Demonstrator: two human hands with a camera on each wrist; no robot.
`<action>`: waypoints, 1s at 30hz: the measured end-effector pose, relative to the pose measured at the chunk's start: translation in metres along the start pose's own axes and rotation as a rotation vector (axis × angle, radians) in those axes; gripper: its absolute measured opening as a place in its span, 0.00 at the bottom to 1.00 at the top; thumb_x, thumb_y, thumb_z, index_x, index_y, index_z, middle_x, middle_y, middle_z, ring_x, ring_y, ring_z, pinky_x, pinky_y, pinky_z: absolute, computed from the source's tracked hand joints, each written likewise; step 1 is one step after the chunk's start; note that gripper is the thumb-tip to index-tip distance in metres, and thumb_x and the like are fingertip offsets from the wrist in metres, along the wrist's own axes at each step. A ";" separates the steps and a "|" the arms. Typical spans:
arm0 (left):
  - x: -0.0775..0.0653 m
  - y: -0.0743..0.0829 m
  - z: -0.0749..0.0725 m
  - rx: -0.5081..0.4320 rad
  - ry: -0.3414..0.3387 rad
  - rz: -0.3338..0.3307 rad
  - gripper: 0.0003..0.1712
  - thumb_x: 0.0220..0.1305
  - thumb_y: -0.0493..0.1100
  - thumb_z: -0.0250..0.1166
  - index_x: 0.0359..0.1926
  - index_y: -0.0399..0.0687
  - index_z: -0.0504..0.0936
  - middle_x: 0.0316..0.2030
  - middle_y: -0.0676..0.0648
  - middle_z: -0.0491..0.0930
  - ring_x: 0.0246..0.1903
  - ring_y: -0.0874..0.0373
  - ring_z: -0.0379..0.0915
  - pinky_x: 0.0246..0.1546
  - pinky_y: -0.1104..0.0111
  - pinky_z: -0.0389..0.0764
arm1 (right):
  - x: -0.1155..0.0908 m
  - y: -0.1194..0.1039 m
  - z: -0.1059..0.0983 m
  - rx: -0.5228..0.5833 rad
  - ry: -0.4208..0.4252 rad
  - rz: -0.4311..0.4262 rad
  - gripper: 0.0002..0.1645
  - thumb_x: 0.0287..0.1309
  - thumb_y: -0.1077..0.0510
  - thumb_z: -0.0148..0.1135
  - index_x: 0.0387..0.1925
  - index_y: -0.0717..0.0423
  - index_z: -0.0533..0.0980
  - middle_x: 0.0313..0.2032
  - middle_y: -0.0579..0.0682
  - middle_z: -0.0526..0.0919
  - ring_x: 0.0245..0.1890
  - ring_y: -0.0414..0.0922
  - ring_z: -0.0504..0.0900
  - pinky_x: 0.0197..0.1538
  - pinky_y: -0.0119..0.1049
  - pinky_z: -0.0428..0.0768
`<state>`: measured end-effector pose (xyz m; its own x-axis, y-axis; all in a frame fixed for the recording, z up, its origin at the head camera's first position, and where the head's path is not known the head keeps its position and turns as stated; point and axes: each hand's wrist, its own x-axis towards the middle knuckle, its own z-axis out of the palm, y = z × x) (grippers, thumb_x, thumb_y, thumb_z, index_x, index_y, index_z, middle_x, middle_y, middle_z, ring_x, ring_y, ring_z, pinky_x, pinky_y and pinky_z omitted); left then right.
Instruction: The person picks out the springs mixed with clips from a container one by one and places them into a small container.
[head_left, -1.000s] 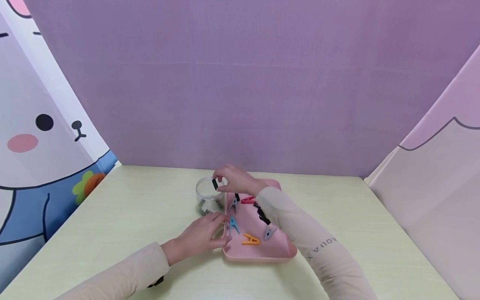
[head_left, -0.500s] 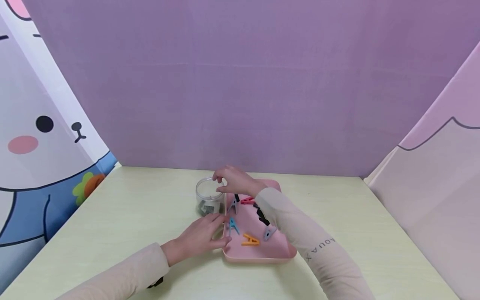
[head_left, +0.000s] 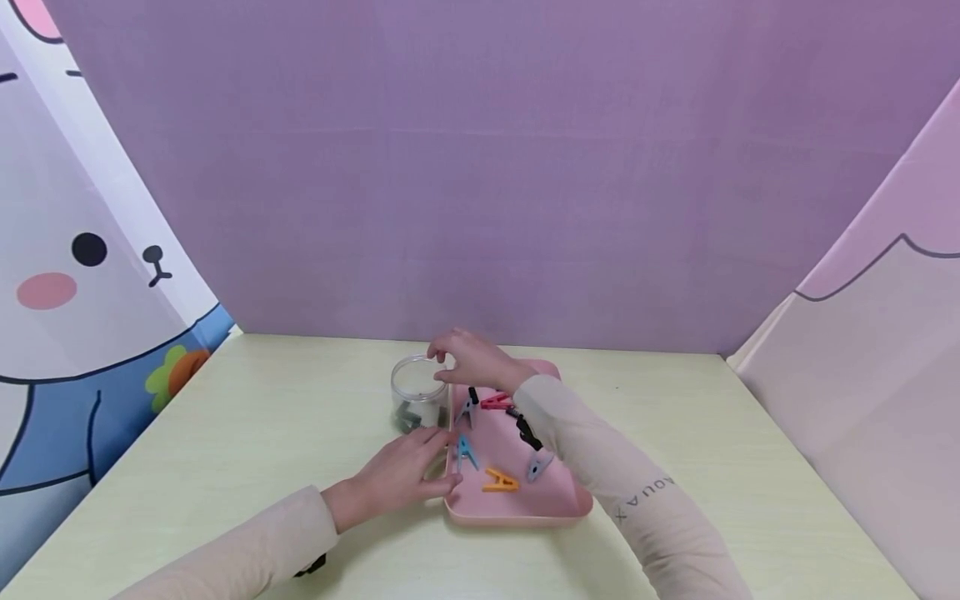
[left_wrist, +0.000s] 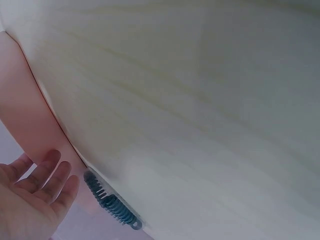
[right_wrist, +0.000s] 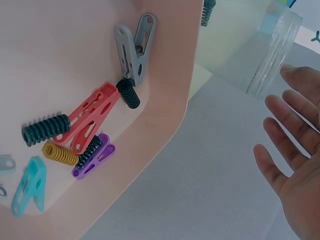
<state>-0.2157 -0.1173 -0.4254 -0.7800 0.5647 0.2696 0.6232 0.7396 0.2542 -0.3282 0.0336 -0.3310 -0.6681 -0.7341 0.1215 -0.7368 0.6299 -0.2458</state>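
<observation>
One pale tabletop (head_left: 300, 417), backed by a purple backdrop (head_left: 525, 208), bears a jar (head_left: 420, 395) near left hand (head_left: 399, 472) and right hand (head_left: 478, 362), fingers (right_wrist: 289, 120) apart

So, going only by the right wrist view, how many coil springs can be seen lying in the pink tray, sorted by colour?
Dark green coil springs: 3
Yellow coil spring: 1
Total: 4
The picture cuts off part of the tray, so others may lie outside this view.
</observation>
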 end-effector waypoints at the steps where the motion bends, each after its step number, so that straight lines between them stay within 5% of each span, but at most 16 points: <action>1: 0.000 0.000 0.000 0.002 0.002 0.000 0.31 0.57 0.62 0.57 0.53 0.47 0.72 0.48 0.48 0.76 0.47 0.58 0.73 0.45 0.63 0.78 | 0.000 0.000 -0.001 0.009 0.000 0.002 0.18 0.53 0.52 0.63 0.47 0.50 0.76 0.42 0.47 0.79 0.44 0.42 0.72 0.45 0.32 0.76; 17: -0.001 0.000 0.001 -0.009 0.011 -0.001 0.27 0.56 0.62 0.57 0.51 0.51 0.73 0.47 0.51 0.76 0.46 0.60 0.73 0.46 0.64 0.78 | -0.012 0.014 -0.009 0.061 0.047 0.055 0.17 0.55 0.56 0.61 0.48 0.54 0.75 0.43 0.52 0.79 0.46 0.44 0.73 0.50 0.39 0.76; 30: -0.001 0.000 0.000 -0.023 0.004 -0.001 0.28 0.57 0.62 0.57 0.51 0.50 0.73 0.46 0.50 0.76 0.45 0.60 0.73 0.45 0.64 0.78 | -0.020 0.034 0.009 0.060 -0.005 0.116 0.18 0.55 0.58 0.61 0.47 0.58 0.76 0.41 0.51 0.79 0.44 0.48 0.74 0.45 0.37 0.76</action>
<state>-0.2148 -0.1175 -0.4260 -0.7807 0.5622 0.2729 0.6233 0.7318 0.2756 -0.3386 0.0675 -0.3500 -0.7480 -0.6584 0.0836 -0.6467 0.6947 -0.3150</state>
